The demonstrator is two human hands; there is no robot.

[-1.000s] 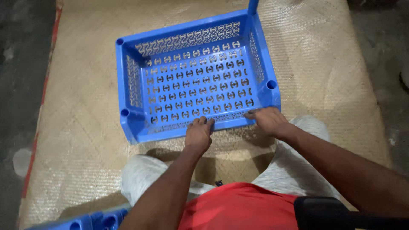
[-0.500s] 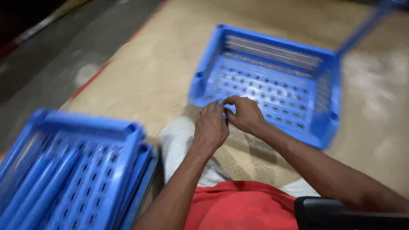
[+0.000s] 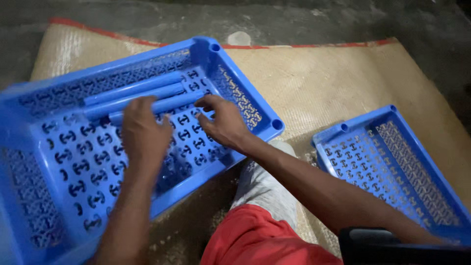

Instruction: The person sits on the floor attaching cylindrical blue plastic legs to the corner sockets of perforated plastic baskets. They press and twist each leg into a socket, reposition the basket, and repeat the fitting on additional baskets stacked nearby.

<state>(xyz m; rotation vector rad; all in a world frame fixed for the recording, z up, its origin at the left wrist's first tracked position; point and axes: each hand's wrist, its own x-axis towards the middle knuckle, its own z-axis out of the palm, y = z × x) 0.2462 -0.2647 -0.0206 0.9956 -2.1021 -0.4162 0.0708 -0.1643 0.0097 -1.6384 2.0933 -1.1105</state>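
A large blue perforated plastic tray (image 3: 34,211) lies at my left, with blue plastic tubes (image 3: 132,93) lying side by side inside it near the far wall. My left hand (image 3: 143,135) reaches into the tray, fingers on the nearest tube. My right hand (image 3: 223,122) is inside the tray too, fingertips pinching the right end of that tube. A second blue perforated tray (image 3: 392,162) sits on the mat at my right, apart from both hands.
A woven tan mat (image 3: 324,83) with a red border covers the floor under both trays. Bare grey concrete (image 3: 294,19) lies beyond it. My legs in pale trousers (image 3: 260,189) and red cloth (image 3: 255,240) are below.
My view swung left. Both hands left the right-hand tray's edge and moved into the left tray, onto the blue tubes.
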